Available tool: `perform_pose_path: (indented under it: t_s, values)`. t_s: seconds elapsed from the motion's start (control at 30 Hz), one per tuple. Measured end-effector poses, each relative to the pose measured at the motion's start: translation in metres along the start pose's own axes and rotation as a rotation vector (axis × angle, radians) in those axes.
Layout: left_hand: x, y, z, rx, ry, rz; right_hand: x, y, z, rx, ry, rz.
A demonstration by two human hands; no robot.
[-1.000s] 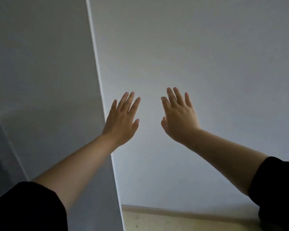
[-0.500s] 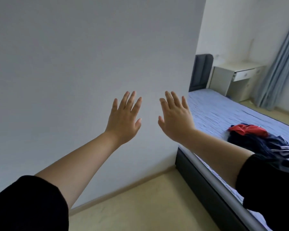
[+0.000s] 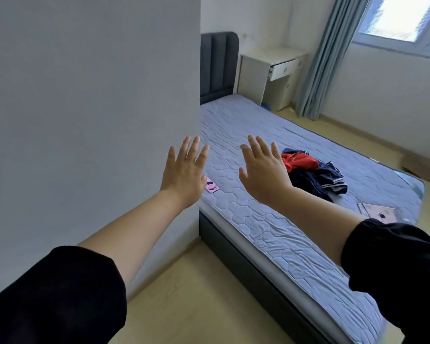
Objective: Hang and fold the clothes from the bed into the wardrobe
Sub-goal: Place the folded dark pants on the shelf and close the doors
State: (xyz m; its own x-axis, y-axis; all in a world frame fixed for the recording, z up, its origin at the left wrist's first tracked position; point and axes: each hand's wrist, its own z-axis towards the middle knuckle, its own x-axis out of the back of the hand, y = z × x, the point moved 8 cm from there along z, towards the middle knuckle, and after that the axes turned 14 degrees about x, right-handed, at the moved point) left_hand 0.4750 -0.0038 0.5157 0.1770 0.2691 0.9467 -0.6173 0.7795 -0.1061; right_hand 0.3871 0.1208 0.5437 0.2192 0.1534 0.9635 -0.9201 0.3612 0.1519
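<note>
Both hands hold nothing: the left hand point(image 3: 184, 175) and the right hand point(image 3: 261, 177) are raised in front of the bed point(image 3: 271, 232), fingers straight and spread, backs to the camera. A grey wall point(image 3: 85, 120) stands just left of the bed. On the mattress, a small pink item point(image 3: 212, 187), perhaps a phone, lies near the left edge. The clothes point(image 3: 313, 175), a red and navy heap, lie mid-bed. A flat tan object point(image 3: 377, 212) rests at the bed's right corner.
</note>
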Motion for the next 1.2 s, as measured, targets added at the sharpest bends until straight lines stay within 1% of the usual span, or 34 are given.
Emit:
perform_pose_path:
  t_s: [0.07, 0.2, 0.33, 0.47, 0.6, 0.73, 0.87, 1.0, 1.2]
  values:
    - [-0.021, 0.023, 0.028, -0.021, -0.020, 0.020, -0.018, 0.033, 0.012, -0.054, 0.014, 0.043]
    - [-0.069, 0.063, 0.083, 0.023, -0.072, -0.007, -0.074, 0.089, 0.048, -0.090, 0.003, 0.117]
    - [-0.132, 0.092, 0.144, 0.027, -0.101, -0.031, -0.152, 0.139, 0.104, -0.049, -0.067, 0.162]
    - [-0.212, 0.108, 0.194, 0.087, -0.221, -0.083, -0.232, 0.178, 0.157, 0.017, -0.138, 0.185]
    - [-0.283, 0.123, 0.225, 0.139, -0.299, -0.135, -0.310, 0.205, 0.182, 0.040, -0.171, 0.215]
    - [-0.356, 0.133, 0.235, 0.197, -0.357, -0.174, -0.391, 0.216, 0.191, 0.056, -0.220, 0.208]
    - [-0.431, 0.147, 0.227, 0.242, -0.386, -0.193, -0.471, 0.215, 0.184, 0.034, -0.241, 0.232]
    - [-0.506, 0.158, 0.205, 0.307, -0.369, -0.239, -0.549, 0.208, 0.165, 0.109, -0.256, 0.189]
    - [-0.603, 0.188, 0.172, 0.381, -0.396, -0.264, -0.642, 0.232, 0.140, 0.091, -0.220, 0.219]
